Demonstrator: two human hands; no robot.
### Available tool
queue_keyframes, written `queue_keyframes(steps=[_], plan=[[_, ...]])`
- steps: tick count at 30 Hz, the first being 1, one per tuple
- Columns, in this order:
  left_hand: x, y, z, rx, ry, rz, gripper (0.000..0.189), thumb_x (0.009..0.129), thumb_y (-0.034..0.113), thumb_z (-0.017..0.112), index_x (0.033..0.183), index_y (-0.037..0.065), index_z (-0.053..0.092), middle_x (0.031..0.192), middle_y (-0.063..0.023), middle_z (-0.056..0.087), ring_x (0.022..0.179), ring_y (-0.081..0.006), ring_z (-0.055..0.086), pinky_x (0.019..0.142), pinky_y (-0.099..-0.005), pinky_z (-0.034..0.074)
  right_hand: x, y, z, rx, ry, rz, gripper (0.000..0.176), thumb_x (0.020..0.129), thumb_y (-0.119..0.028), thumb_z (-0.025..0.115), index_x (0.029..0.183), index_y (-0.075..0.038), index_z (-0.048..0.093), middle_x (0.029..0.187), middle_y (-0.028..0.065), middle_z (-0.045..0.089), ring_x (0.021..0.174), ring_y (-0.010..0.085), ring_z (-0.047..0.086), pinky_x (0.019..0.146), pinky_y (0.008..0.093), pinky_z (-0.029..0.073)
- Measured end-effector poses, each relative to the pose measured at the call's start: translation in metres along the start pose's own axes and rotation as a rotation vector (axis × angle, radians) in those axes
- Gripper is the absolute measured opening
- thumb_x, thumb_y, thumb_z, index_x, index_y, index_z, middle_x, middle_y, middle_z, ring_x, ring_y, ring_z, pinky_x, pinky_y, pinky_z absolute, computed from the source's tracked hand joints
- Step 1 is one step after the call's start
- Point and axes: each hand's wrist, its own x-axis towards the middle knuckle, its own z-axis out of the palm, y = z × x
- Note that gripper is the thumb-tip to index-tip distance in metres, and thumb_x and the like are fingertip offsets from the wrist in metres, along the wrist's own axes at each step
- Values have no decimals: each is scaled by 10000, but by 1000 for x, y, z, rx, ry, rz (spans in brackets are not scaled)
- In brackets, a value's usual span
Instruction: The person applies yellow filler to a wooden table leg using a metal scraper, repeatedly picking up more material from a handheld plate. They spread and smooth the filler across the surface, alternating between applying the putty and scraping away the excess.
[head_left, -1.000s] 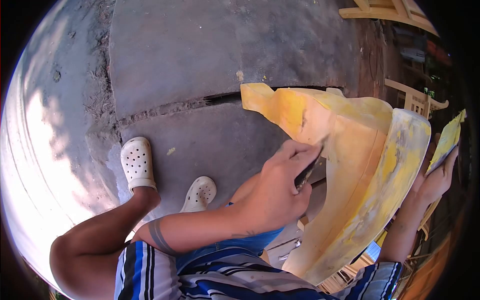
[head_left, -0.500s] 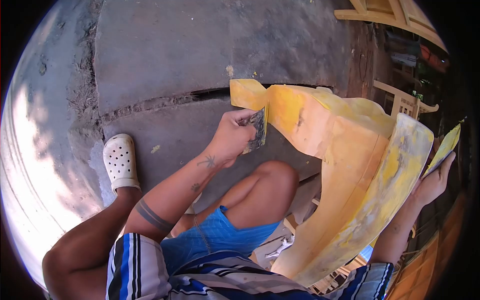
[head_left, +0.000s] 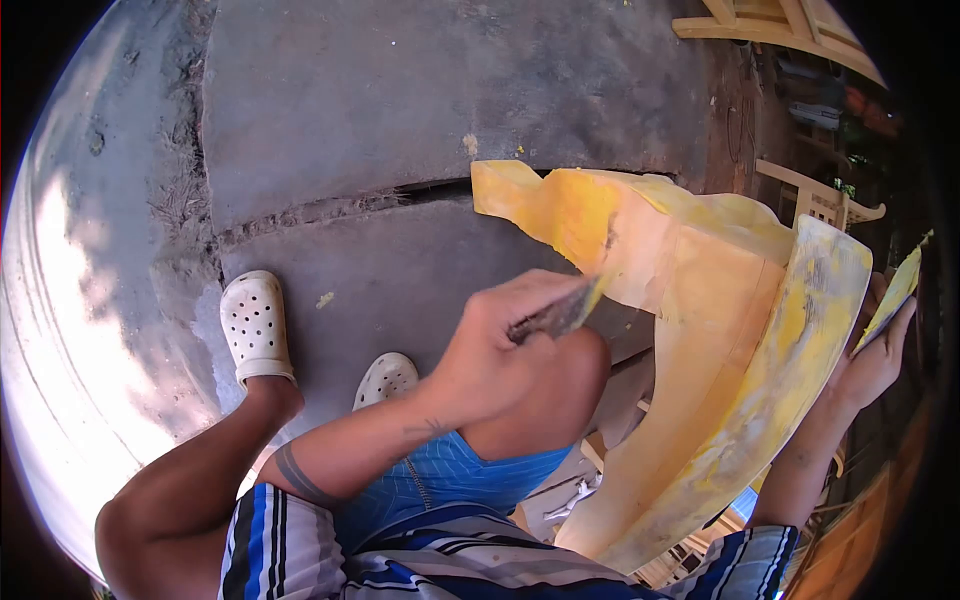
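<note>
My left hand [head_left: 490, 345] is closed round a dark putty scraper [head_left: 558, 318], its yellow-smeared edge right at the curved wooden piece [head_left: 625, 245]. That piece is pale wood with yellow filler spread over its narrow end and along its long outer face. It stands tilted in front of me, to the right of my knee. At the far right, my right hand [head_left: 872, 370] grips a flat putty board [head_left: 890, 300] coated with yellow putty, beside the outer face of the wooden piece. Part of that hand's grip is hidden behind the board.
Grey concrete floor [head_left: 320, 250] with a long crack lies ahead and to the left. Wooden furniture frames [head_left: 780, 40] stand at the upper right, with a slatted wooden part [head_left: 825, 200] below. My white clogs [head_left: 255, 315] are on the floor at left.
My left hand and scraper have moved down and to the right, from the narrow end toward the middle of the wooden piece. The right hand has barely moved.
</note>
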Motion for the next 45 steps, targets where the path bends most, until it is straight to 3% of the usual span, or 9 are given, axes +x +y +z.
queue_keyframes(steps=[2, 7, 16, 20, 27, 32, 35, 40, 45], plan=[[20, -17, -41, -319, 231, -419, 544, 700, -158, 382, 1203, -67, 565, 1024, -91, 646, 902, -143, 629, 817, -234, 483, -1, -3, 5, -24, 31, -1, 473, 1012, -331, 381, 1241, 65, 501, 1076, 176, 613, 995, 227, 593, 885, 343, 479], [54, -93, -68, -432, 176, -589, 516, 718, -132, 434, 1207, -52, 578, 979, -95, 652, 835, -136, 640, 689, -266, 534, -17, -8, 35, -50, 85, -55, 441, 1000, -321, 433, 1146, 82, 537, 960, 146, 625, 817, 163, 582, 761, 287, 490], [55, -39, -57, -518, 73, -615, 524, 698, -132, 441, 1193, -50, 593, 958, -93, 655, 780, -130, 637, 673, -252, 531, 10, -5, -10, 149, -373, 39, 468, 1016, -316, 380, 1252, 73, 491, 1097, 169, 608, 987, 211, 589, 882, 324, 472], [50, -17, -42, -363, 70, -564, 513, 700, -134, 436, 1178, -50, 602, 1022, -102, 663, 828, -126, 646, 744, -269, 537, -18, -10, 41, -44, 213, -43, 473, 1018, -324, 375, 1250, 67, 505, 1128, 176, 599, 1021, 215, 584, 888, 327, 473], [32, 36, 1, 216, -26, -51, 533, 706, -133, 407, 1205, -50, 575, 999, -86, 612, 933, -108, 550, 809, -228, 424, -15, -3, 35, 103, 155, -37, 436, 997, -294, 451, 1240, 64, 506, 1181, 144, 577, 1025, 200, 585, 886, 333, 488], [33, 18, -30, 46, 107, -330, 515, 704, -90, 479, 1213, -61, 546, 1082, -244, 595, 991, -361, 601, 906, -340, 449, -11, -3, 26, 211, 74, 31, 423, 988, -284, 482, 1269, 32, 488, 1247, 98, 552, 1093, 168, 547, 975, 339, 408], [30, -11, 0, 363, 192, -99, 543, 709, -119, 431, 1242, -67, 526, 1078, -186, 590, 1003, -231, 597, 870, -303, 454, -10, 0, 25, 176, 68, -12, 424, 994, -287, 460, 1248, 51, 497, 1207, 117, 564, 1047, 190, 569, 913, 335, 465], [-1, 3, 31, 506, 147, 64, 588, 684, -131, 491, 1265, -47, 514, 1083, -208, 591, 1001, -334, 601, 873, -326, 463, -7, -4, 13, 13, 10, -13, 462, 1007, -346, 392, 1198, 55, 518, 1056, 171, 604, 937, 221, 601, 855, 348, 500], [22, -16, -37, 1, 156, -348, 528, 728, -111, 433, 1245, -68, 530, 1097, -141, 622, 964, -226, 624, 838, -338, 508, 2, 1, -6, 143, -154, 27, 459, 1007, -348, 390, 1208, 47, 511, 1041, 173, 605, 932, 222, 605, 850, 344, 504]])
